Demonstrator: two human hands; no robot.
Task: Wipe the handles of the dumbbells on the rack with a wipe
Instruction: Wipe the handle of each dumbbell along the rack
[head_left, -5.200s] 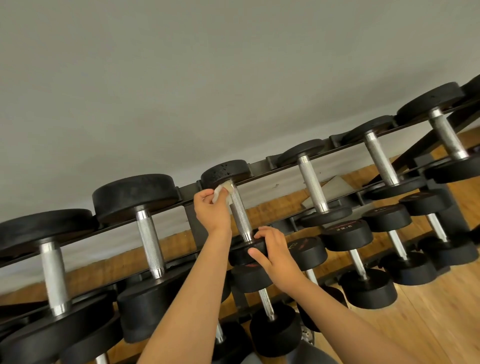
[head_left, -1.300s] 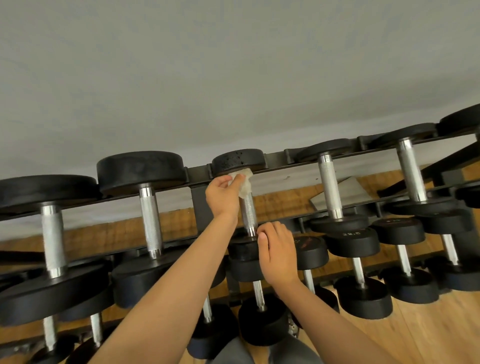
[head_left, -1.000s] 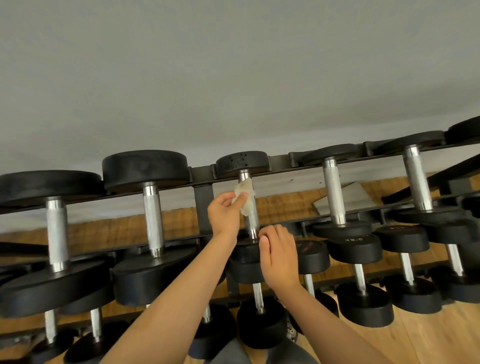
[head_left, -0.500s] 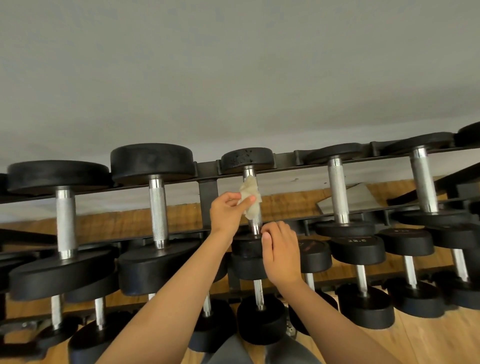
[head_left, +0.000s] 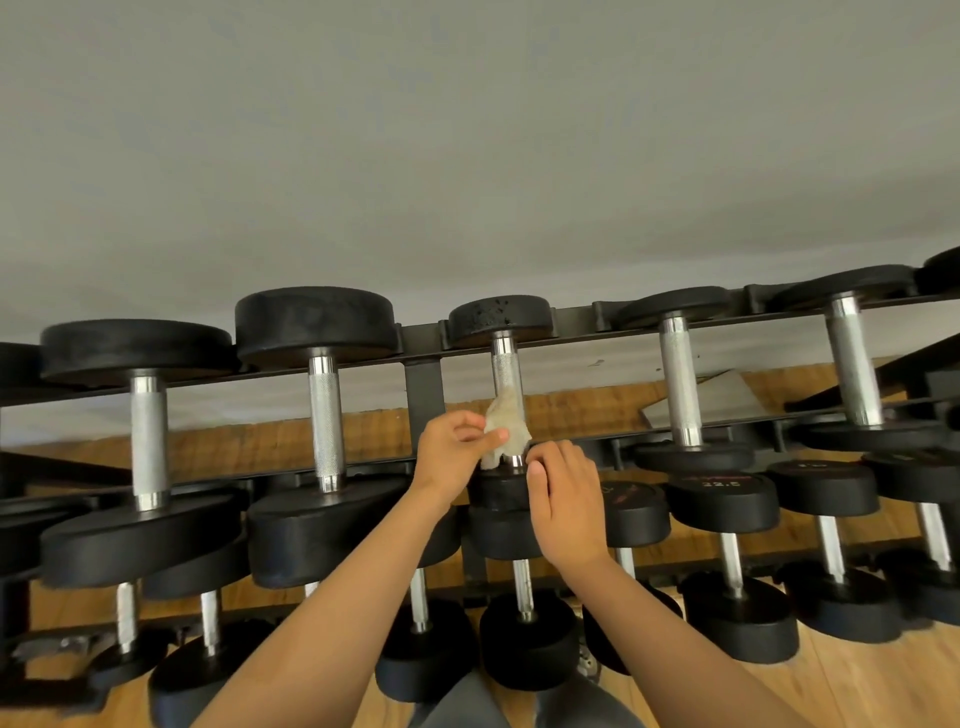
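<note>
Plain grey wall, matte, fills the upper half. Along its base a paler strip with a small dark mark. Wood-plank floor, orange-brown with visible grain, runs back to the wall. A flat grey board lies on the floor at right, near the wall. Soft, even light, without hard shadows.

At the centre of the frame the left hand pinched a crumpled pale wipe against the lower part of a knurled steel handle on the top tier of the black rack. Just right of it, the right hand curled its fingers over the near head of that same dumbbell. More dumbbells ran across the frame on three tiers, a grey wall filling the upper half and wooden floor at lower right.
</note>
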